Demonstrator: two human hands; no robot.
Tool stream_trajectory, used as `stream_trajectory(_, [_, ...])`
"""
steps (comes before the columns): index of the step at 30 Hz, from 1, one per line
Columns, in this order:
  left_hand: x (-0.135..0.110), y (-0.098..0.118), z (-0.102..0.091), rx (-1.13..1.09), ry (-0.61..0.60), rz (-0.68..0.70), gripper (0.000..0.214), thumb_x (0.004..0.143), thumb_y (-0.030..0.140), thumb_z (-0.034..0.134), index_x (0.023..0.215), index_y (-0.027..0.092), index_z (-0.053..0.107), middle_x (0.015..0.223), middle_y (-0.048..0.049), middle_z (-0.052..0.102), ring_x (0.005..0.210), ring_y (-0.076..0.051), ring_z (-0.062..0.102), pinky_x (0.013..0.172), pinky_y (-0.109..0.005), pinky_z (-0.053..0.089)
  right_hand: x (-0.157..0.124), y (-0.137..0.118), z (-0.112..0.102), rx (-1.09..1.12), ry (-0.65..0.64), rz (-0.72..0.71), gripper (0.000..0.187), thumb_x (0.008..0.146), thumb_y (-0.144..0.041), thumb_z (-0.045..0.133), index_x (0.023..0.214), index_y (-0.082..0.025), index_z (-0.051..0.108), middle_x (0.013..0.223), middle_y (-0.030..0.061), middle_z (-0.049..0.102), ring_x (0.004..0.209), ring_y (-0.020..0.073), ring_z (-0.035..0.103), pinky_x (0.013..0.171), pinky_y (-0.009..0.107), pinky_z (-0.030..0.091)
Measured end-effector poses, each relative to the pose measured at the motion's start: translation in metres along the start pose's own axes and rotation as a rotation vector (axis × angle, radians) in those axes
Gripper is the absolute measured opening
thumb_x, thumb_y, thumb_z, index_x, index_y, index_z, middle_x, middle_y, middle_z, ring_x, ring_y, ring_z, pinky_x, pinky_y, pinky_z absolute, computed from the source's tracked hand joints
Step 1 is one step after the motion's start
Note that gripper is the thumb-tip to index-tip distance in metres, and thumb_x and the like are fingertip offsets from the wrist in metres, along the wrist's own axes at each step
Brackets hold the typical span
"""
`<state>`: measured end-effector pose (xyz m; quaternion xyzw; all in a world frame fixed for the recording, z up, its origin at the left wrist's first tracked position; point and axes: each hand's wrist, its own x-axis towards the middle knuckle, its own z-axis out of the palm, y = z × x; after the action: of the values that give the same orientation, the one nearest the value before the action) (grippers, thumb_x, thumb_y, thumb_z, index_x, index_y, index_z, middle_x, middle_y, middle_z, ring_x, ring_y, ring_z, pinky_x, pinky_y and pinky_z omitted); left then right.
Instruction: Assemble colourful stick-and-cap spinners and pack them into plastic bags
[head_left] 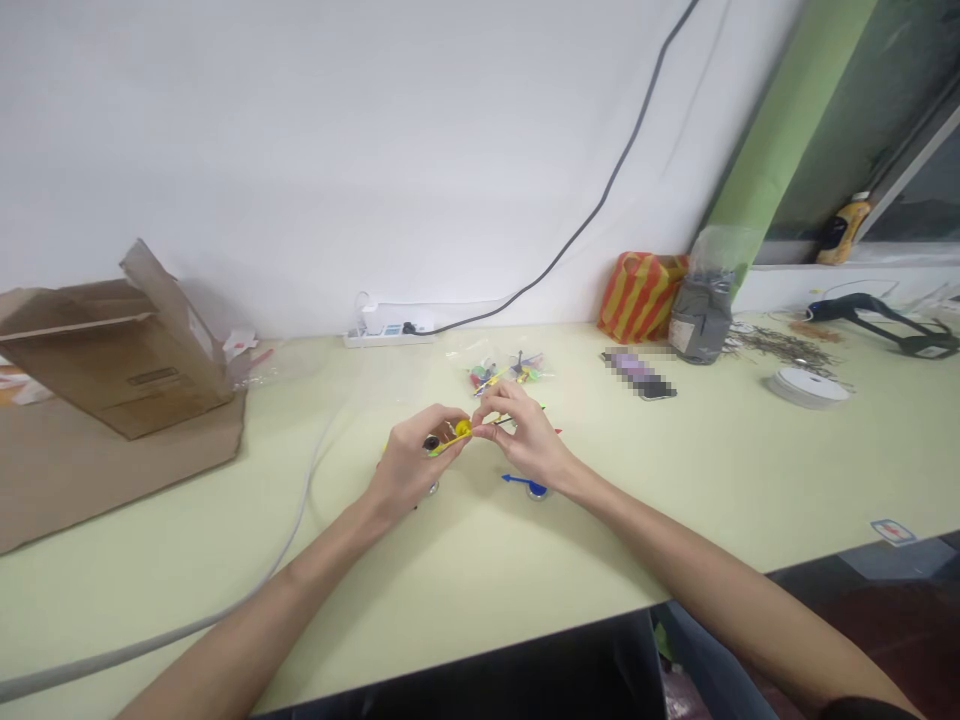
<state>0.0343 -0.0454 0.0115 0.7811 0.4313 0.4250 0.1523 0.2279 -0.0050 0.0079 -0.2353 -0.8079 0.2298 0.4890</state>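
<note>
The left hand (409,450) is holding a small yellow piece (463,429) between thumb and fingers, with a black round part (430,442) showing in the same grip. The right hand (525,430) is pinching the yellow piece at its near edge, thumb and fingertip drawn close together; what exactly is sitting between those tips is too small to tell.

For good handling, the left hand should be acting as the clamp — firm but not squeezing — while the right is making only small, straight movements. Keeping both hands low over the table (480,590) should be helping too, since a slipped part would be landing close by.

The yellow piece is lying at about two o'clock from the left hand and at nine o'clock from the right, touching both. Farther out from it, a blue arrow piece (534,488) is resting at four o'clock, coloured small parts (491,378) are lying at one o'clock, and a white power strip (390,338) is sitting near eleven o'clock.
</note>
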Motion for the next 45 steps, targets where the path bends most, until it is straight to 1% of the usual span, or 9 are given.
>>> stream_trajectory(6, [-0.002, -0.002, -0.001, 0.099, -0.038, 0.122, 0.012, 0.096, 0.028, 0.054, 0.102, 0.022, 0.063, 0.090, -0.0021, 0.067, 0.080, -0.014, 0.064, 0.075, -0.027, 0.050, -0.003, 0.003, 0.002, -0.093, 0.002, -0.008, 0.008, 0.092, -0.017, 0.069, 0.086, -0.020, 0.066, 0.093, 0.0042, 0.055, 0.094, 0.0221, 0.053, 0.089, 0.037, 0.043])
stream_trajectory(13, [0.000, -0.002, -0.003, 0.162, 0.016, 0.200, 0.019, 0.095, 0.024, 0.052, 0.110, 0.022, 0.064, 0.102, -0.0049, 0.073, 0.091, -0.017, 0.068, 0.082, -0.030, 0.052, -0.004, -0.001, 0.002, -0.277, 0.037, -0.083, 0.010, 0.095, -0.013, 0.063, 0.090, -0.022, 0.063, 0.097, 0.0065, 0.055, 0.097, 0.0246, 0.052, 0.090, 0.040, 0.044])
stream_trajectory(18, [0.002, -0.006, -0.003, 0.278, 0.083, 0.244, 0.015, 0.093, 0.024, 0.057, 0.104, 0.023, 0.066, 0.100, -0.0044, 0.075, 0.091, -0.019, 0.069, 0.085, -0.034, 0.050, -0.005, -0.004, 0.001, -0.334, 0.040, -0.109, 0.009, 0.097, -0.014, 0.059, 0.099, -0.022, 0.060, 0.102, 0.0081, 0.057, 0.103, 0.0262, 0.052, 0.090, 0.040, 0.043])
stream_trajectory(23, [0.004, -0.005, -0.006, 0.304, 0.069, 0.271, 0.011, 0.091, 0.024, 0.058, 0.098, 0.024, 0.067, 0.095, -0.0031, 0.077, 0.086, -0.019, 0.071, 0.084, -0.035, 0.049, -0.005, -0.002, 0.001, -0.331, -0.002, -0.116, 0.009, 0.098, -0.014, 0.059, 0.103, -0.022, 0.057, 0.104, 0.0087, 0.061, 0.108, 0.0274, 0.052, 0.092, 0.041, 0.042])
stream_trajectory(27, [0.005, -0.002, -0.006, 0.309, 0.055, 0.262, 0.009, 0.090, 0.024, 0.057, 0.092, 0.023, 0.066, 0.089, -0.0028, 0.076, 0.081, -0.018, 0.070, 0.082, -0.035, 0.049, -0.006, -0.002, 0.003, -0.306, -0.039, -0.076, 0.010, 0.099, -0.012, 0.056, 0.096, -0.022, 0.054, 0.096, 0.0056, 0.062, 0.101, 0.0247, 0.054, 0.090, 0.038, 0.041])
stream_trajectory(32, [0.003, 0.000, -0.004, 0.282, 0.026, 0.305, 0.010, 0.090, 0.019, 0.056, 0.092, 0.021, 0.065, 0.086, -0.0029, 0.075, 0.081, -0.018, 0.067, 0.079, -0.033, 0.050, -0.008, -0.006, 0.007, -0.259, -0.103, -0.025, 0.016, 0.097, -0.006, 0.051, 0.092, -0.022, 0.052, 0.094, 0.0047, 0.062, 0.095, 0.0224, 0.055, 0.085, 0.034, 0.040])
stream_trajectory(36, [0.001, 0.000, -0.004, 0.253, 0.009, 0.307, 0.010, 0.089, 0.017, 0.057, 0.093, 0.021, 0.065, 0.084, -0.0024, 0.073, 0.080, -0.017, 0.065, 0.074, -0.030, 0.050, -0.008, -0.007, 0.007, -0.145, -0.148, 0.017, 0.016, 0.096, -0.006, 0.046, 0.092, -0.022, 0.049, 0.093, 0.0040, 0.060, 0.089, 0.0210, 0.056, 0.081, 0.033, 0.042])
stream_trajectory(41, [-0.002, -0.006, -0.004, 0.212, 0.042, 0.285, 0.013, 0.091, 0.024, 0.061, 0.103, 0.021, 0.062, 0.089, -0.0024, 0.072, 0.079, -0.015, 0.068, 0.073, -0.027, 0.052, -0.006, -0.007, 0.001, 0.095, -0.198, 0.076, 0.007, 0.099, -0.016, 0.048, 0.102, -0.023, 0.047, 0.092, 0.0019, 0.060, 0.084, 0.0189, 0.059, 0.075, 0.030, 0.045])
stream_trajectory(45, [-0.003, -0.012, -0.003, 0.190, 0.047, 0.282, 0.024, 0.093, 0.028, 0.061, 0.117, 0.022, 0.058, 0.093, -0.0031, 0.073, 0.083, -0.015, 0.070, 0.079, -0.028, 0.055, -0.003, -0.006, -0.007, 0.160, -0.233, 0.070, 0.017, 0.098, -0.016, 0.051, 0.114, -0.024, 0.047, 0.089, 0.0007, 0.061, 0.082, 0.0182, 0.059, 0.074, 0.030, 0.046])
